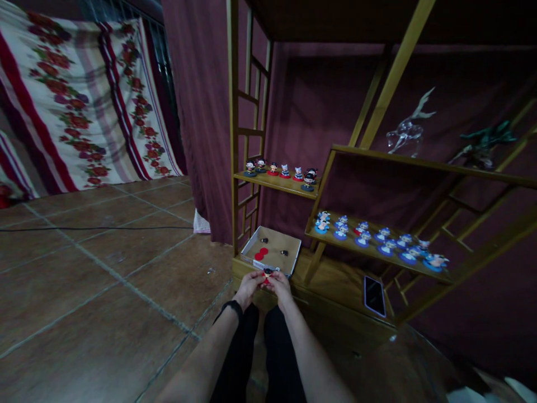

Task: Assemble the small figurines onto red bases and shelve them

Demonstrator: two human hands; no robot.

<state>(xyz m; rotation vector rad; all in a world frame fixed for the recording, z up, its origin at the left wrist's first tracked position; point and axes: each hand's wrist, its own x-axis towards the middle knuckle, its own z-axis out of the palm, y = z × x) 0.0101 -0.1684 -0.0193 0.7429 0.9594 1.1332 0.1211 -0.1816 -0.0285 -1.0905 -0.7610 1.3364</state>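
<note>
Shelf (369, 154), centre right of the frame: wood, smooth, satin yellow-brown finish. Box (293, 258), lower centre: cardboard, matt. Figurines (380, 235), right of centre: glossy, plastic-looking. Deer (409, 131), upper right: clear glass, glossy. Phone (374, 295), lower right: glossy screen. Curtain (197, 112), upper centre: matt maroon cloth. Sheet (75, 95), upper left: printed floral cloth. Floor (104, 280), lower left: brown tile, dull sheen.

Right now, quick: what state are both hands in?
Left hand: closed on the small figurine, shared with the right.
Right hand: closed on the same figurine.
</note>
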